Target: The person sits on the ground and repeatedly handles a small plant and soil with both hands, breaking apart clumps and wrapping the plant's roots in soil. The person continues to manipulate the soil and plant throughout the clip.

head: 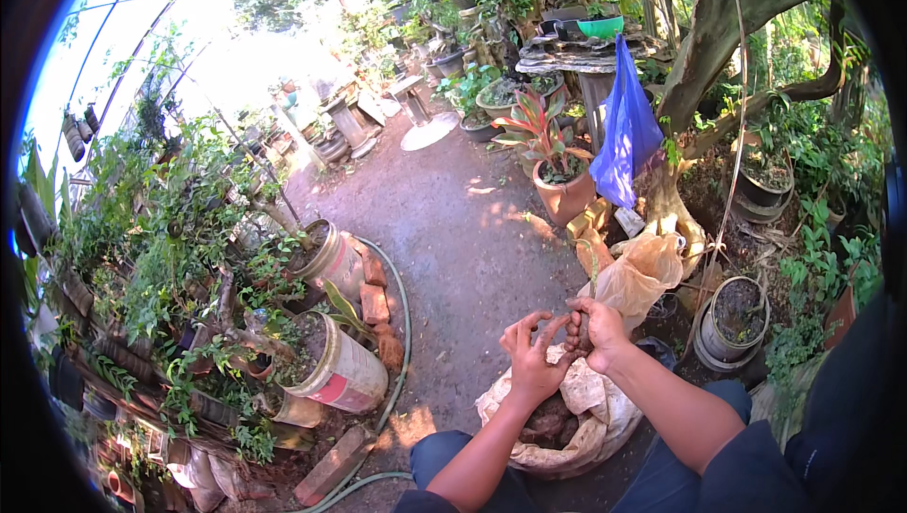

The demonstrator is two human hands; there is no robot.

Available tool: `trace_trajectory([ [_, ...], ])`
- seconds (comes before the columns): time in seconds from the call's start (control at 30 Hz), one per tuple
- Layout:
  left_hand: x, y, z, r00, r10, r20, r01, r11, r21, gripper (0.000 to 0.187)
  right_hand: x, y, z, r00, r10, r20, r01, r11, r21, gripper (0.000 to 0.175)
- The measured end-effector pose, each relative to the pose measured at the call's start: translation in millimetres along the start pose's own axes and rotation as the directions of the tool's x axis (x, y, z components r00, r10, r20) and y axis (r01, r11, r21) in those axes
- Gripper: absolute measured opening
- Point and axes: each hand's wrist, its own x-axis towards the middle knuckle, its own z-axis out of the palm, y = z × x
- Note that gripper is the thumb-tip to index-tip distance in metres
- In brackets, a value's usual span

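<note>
In front of me, my right hand (601,332) is closed around the lower part of a thin green plant stem (594,268), which points up past the fingers. Soil covers its fingertips, and a dark brown lump, apparently soil, shows at its palm. Close against it is my left hand (533,361), its thumb and forefinger reaching to the lump and the other fingers bent apart. Whether it grips the lump is unclear. Below both hands stands a pale woven sack (602,435) with its rim rolled down. Dark moist soil (549,422) lies inside it.
On the left, planted buckets (354,368) stand beside bricks (374,302) and a green hose (405,300). A crumpled translucent plastic bag (641,275) lies beyond my right hand. A blue plastic bag (623,137) hangs near a terracotta pot (563,194). At right sits a soil-filled bucket (730,322).
</note>
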Motion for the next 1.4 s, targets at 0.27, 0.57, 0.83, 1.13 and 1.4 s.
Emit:
trace_trajectory([
  [0.27, 3, -5, 4, 0.990, -0.111, -0.084, 0.107, 0.993, -0.044, 0.063, 0, -1, 10, 0.968, -0.245, 0.062, 0.245, 0.969, -0.001, 0.020],
  [0.57, 7, -5, -2, 0.985, -0.161, -0.057, 0.158, 0.986, -0.062, 0.065, -14, -9, 12, 0.949, -0.304, 0.080, 0.311, 0.945, -0.102, 0.016],
  [0.83, -9, -3, 5, 0.998, -0.058, 0.025, 0.059, 0.997, -0.048, 0.064, -10, 7, 6, 0.984, -0.176, -0.017, 0.174, 0.983, -0.056, 0.027],
  [1.13, -4, -10, 1, 0.976, -0.201, -0.080, 0.186, 0.970, -0.157, 0.072, -30, -14, 30, 0.954, -0.149, 0.262, 0.164, 0.986, -0.036, 0.027],
  [1.4, -2, 4, 3, 0.976, -0.219, -0.009, 0.218, 0.972, -0.086, 0.075, -15, -5, 12, 0.990, -0.133, 0.037, 0.135, 0.989, -0.067, 0.023],
])
